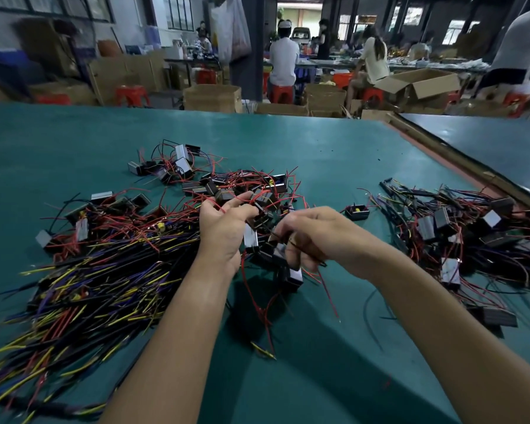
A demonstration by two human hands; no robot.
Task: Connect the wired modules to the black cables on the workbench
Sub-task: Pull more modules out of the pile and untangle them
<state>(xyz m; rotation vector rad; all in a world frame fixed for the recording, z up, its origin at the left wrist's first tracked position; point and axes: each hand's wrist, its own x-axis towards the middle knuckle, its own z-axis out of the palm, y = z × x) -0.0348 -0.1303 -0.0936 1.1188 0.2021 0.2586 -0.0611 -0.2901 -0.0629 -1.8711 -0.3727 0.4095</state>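
- At the far left a sprawling bundle of black cables with yellow, red and purple ends [83, 289] lies on the bench, its nearest strands blurred.
- The left hand [224, 228] is curled, pinching thin red leads [219, 208] between thumb and fingers.
- Behind it sits a loose heap of small boxed modules trailing red wires [242, 185].
- One small silver-and-black boxed module [251, 240] hangs just below the left palm, between the two hands.
- The right hand [312, 237] is clenched round a thin black cable [297, 246], fingertips close to that module.
- The step looks like mating one module's lead to one cable end; the fingers hide whether they already meet.
- The next move calls for lining up the two ends and keeping the trailing red wires clear of the tangle.
- To the right lies a second heap of modules mixed with black cables [459, 234], probably finished pieces.
- The surface is a teal-green workbench [334, 154].
- Beyond it are cardboard boxes [213, 97], red plastic stools [283, 93] and seated people with backs turned.
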